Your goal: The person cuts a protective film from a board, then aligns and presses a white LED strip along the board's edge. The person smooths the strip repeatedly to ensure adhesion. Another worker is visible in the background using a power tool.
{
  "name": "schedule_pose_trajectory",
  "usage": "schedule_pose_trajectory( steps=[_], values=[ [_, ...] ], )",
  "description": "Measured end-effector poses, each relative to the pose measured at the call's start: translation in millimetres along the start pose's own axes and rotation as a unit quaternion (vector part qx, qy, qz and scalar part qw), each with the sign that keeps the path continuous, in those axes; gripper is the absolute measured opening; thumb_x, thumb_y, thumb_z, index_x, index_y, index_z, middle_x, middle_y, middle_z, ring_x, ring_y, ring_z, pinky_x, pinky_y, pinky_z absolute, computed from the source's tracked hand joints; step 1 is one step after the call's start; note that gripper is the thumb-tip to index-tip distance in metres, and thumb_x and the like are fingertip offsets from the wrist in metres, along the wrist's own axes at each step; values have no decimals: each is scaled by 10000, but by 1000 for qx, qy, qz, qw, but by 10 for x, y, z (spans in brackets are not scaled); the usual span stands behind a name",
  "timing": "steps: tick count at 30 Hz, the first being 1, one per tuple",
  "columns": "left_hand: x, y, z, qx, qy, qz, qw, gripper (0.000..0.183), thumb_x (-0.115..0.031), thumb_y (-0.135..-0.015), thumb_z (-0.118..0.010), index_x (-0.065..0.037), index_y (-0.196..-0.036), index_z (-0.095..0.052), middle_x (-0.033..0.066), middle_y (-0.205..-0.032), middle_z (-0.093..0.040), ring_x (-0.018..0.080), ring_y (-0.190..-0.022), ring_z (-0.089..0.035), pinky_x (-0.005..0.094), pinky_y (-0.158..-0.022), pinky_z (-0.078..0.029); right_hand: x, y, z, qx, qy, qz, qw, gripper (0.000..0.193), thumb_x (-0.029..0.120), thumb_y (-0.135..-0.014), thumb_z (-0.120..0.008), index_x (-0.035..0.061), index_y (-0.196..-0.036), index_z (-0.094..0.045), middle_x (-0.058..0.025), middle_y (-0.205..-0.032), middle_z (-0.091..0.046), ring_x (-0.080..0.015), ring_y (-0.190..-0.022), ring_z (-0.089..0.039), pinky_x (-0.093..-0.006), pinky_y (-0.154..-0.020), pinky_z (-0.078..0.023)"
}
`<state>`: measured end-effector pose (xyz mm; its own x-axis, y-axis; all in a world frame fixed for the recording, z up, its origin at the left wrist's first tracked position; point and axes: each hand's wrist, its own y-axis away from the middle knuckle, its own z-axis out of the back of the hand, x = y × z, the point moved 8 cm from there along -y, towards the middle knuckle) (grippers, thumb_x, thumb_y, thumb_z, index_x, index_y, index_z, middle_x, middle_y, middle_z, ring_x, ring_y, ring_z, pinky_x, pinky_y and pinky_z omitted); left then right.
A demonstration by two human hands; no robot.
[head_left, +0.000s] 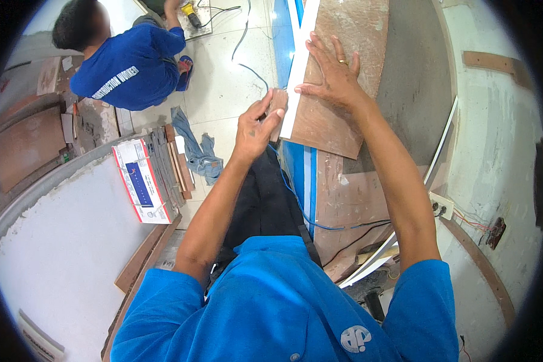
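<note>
My left hand [256, 130] grips a small brown block [277, 104], which looks like wood, between thumb and fingers. The block is at the near left end of a white strip [295, 84] that runs along the left edge of a brown wooden board [326, 130]. I cannot tell whether the block is pressed against the strip. My right hand [338, 75], with a ring on one finger, lies spread on top of the board. Its thumb and a fingertip reach the strip.
A blue-edged bench [332, 196] supports the board; a blue cord [292, 190] crosses it. Left are a white-and-red box [142, 181], jeans [196, 148] on the tiled floor and a crouching co-worker [130, 66] near a yellow power tool [191, 15]. A socket [441, 206] with exposed wires is right.
</note>
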<state>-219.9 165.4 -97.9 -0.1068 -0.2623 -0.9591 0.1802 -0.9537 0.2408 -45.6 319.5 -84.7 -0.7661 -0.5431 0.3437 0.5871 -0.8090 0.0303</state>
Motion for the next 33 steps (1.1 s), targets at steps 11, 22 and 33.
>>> schedule_pose_trajectory(
  steps=[11,22,33],
  values=[
    [243,-249,93,-40,119,22,992,663,-334,-1003,-718,72,-1504,-564,208,-1274,-720,188,-1069,-654,327,-937,-536,58,36,-33,-11,-7,4,1000,1203,758,-678,-810,209,-1662,-389,32,-1796,-231,-346,-1666,-59,-736,-1248,53],
    [5,-471,15,-9,-82,-18,996,717,-380,-962,-766,69,-1487,-578,191,-1108,-750,215,-979,-677,341,-881,-536,39,20,-12,-9,-20,-1,1000,1220,815,-652,-808,263,-1661,-399,46,-1791,-245,-329,-1669,-53,-734,-1248,75],
    [39,-327,-67,0,-5,1,1000,752,-422,-989,-719,92,-1509,-542,244,-1399,-677,218,-1269,-633,354,-1082,-495,-19,18,-9,8,-11,-15,1000,1232,828,-651,-805,285,-1669,-372,70,-1799,-208,-320,-1670,-26,-740,-1249,77]
  ],
)
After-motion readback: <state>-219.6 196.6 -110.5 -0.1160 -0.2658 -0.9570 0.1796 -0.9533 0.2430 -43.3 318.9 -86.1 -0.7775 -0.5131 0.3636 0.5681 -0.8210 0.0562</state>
